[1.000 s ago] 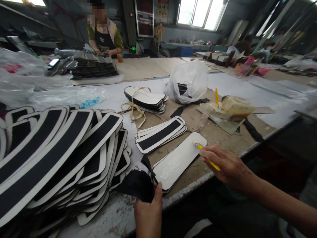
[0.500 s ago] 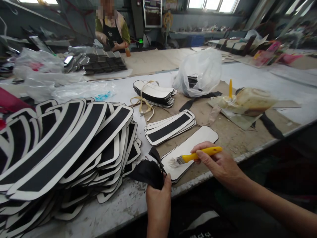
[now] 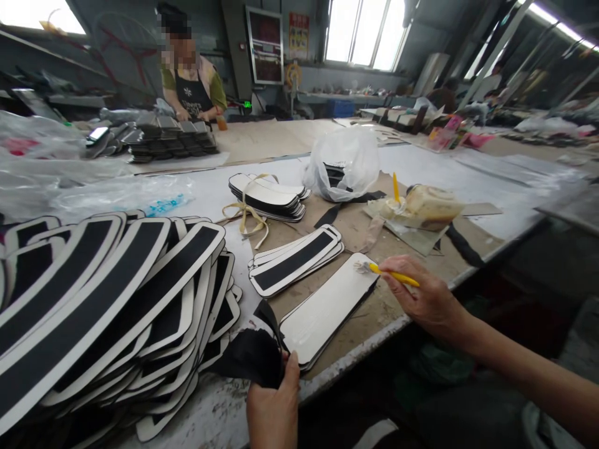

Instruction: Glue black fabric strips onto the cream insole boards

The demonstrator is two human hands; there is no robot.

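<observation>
My right hand (image 3: pixel 423 296) is closed around the handle of a yellow paintbrush (image 3: pixel 397 275). The pale bristles press on the far end of a long white panel (image 3: pixel 327 312) with rounded corners, and wet streaks show on its near part. Black material (image 3: pixel 255 357), in strips or a folded piece, is gripped by my left hand (image 3: pixel 276 399) at the panel's near left corner. Just beyond lies a short stack of white-edged panels with black centres (image 3: pixel 299 259). A large pile of similar curved panels (image 3: pixel 126 299) fills the left side.
A stained glue container (image 3: pixel 428 204) with a yellow handle upright beside it sits at the right. Behind are a tied bundle of white panels (image 3: pixel 266 193) and a plastic bag (image 3: pixel 344 162). A co-worker (image 3: pixel 191 87) stands across the table. The table edge (image 3: pixel 355 355) runs close to me.
The brush has travelled from the panel's near part to its far end, away from my left hand. My left hand still holds the black material. The camera view has shifted right and up.
</observation>
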